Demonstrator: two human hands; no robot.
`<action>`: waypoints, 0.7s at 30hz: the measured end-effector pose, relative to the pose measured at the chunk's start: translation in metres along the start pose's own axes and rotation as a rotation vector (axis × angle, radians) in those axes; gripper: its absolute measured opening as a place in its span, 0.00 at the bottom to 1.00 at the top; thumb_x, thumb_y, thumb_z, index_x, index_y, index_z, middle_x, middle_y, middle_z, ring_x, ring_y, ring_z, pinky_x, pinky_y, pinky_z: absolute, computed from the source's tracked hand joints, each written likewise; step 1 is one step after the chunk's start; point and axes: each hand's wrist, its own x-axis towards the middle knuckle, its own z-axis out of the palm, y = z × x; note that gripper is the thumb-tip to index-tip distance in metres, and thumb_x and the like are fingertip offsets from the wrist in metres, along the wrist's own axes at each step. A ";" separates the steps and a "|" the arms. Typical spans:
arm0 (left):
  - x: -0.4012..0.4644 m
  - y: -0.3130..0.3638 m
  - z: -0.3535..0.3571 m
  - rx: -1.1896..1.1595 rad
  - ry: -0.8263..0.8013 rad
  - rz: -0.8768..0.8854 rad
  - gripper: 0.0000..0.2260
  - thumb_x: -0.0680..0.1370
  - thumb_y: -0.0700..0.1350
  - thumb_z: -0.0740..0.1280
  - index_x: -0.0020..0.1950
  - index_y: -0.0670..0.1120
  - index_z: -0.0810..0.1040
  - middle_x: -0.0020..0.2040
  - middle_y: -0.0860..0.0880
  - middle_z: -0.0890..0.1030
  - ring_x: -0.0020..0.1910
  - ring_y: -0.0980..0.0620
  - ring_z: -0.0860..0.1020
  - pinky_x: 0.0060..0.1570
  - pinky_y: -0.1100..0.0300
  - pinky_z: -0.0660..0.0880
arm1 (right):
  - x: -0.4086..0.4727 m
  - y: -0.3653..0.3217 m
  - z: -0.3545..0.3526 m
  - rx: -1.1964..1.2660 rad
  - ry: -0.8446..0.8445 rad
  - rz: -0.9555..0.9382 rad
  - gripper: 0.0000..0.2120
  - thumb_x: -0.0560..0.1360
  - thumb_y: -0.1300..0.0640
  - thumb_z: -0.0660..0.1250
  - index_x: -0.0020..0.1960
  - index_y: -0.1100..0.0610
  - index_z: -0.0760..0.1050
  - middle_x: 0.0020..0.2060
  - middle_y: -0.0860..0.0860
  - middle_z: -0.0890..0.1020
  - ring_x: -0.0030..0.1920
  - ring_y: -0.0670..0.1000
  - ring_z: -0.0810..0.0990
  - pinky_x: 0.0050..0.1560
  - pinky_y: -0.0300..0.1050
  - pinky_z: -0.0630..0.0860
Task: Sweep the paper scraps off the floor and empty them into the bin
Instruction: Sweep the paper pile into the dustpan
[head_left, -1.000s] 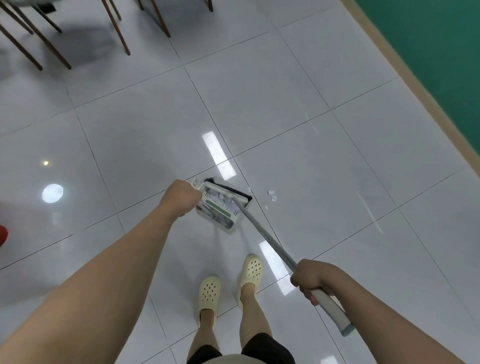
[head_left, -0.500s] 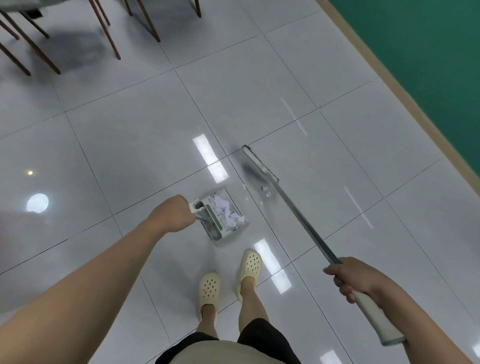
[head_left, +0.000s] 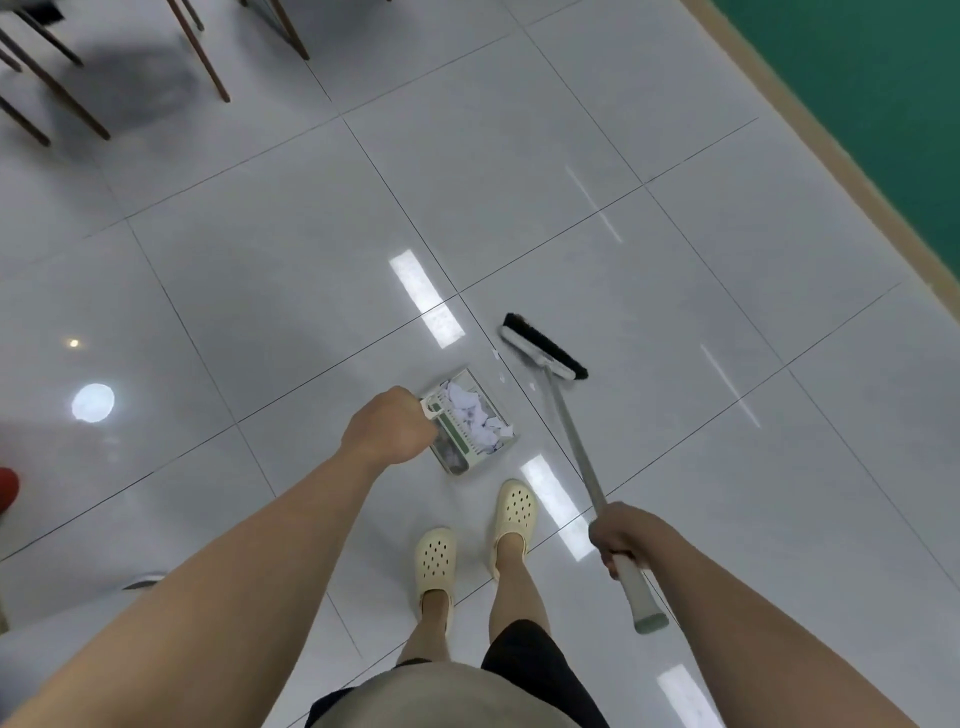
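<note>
We held the dustpan (head_left: 470, 422) handle in our left grip (head_left: 387, 434) and the broom (head_left: 545, 353) in our right (head_left: 621, 540), scraps (head_left: 472, 415) heaped in the pan; tilting it risked spilling them beside the strays (head_left: 501, 378).

chair legs (head_left: 200, 54) cropped; red object (head_left: 8, 488) cut off

Paper scraps (head_left: 475, 418) lie in the dustpan (head_left: 467, 423) on the floor (head_left: 260, 291), ahead of the feet. The broom head (head_left: 543, 347) sits just right of it, loose bits (head_left: 503, 378) between them.
</note>
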 end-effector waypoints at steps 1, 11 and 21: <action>0.001 0.001 -0.002 -0.004 0.001 0.001 0.09 0.74 0.42 0.68 0.37 0.46 0.69 0.36 0.49 0.76 0.37 0.45 0.76 0.33 0.59 0.67 | -0.008 0.007 0.007 -0.047 -0.026 0.011 0.10 0.66 0.69 0.54 0.44 0.69 0.72 0.23 0.59 0.78 0.28 0.57 0.80 0.36 0.47 0.79; -0.007 -0.032 -0.001 -0.046 0.011 0.013 0.09 0.75 0.47 0.69 0.39 0.45 0.73 0.38 0.47 0.79 0.37 0.46 0.77 0.35 0.59 0.70 | -0.086 0.097 0.020 0.387 -0.221 0.008 0.10 0.73 0.63 0.63 0.43 0.56 0.62 0.28 0.51 0.65 0.24 0.47 0.61 0.25 0.36 0.61; -0.039 -0.150 0.013 0.025 -0.180 0.093 0.07 0.74 0.46 0.70 0.42 0.45 0.74 0.38 0.47 0.78 0.36 0.48 0.77 0.33 0.58 0.67 | -0.114 0.135 0.067 0.804 -0.095 -0.027 0.15 0.77 0.63 0.64 0.39 0.54 0.60 0.28 0.50 0.61 0.22 0.47 0.56 0.23 0.33 0.55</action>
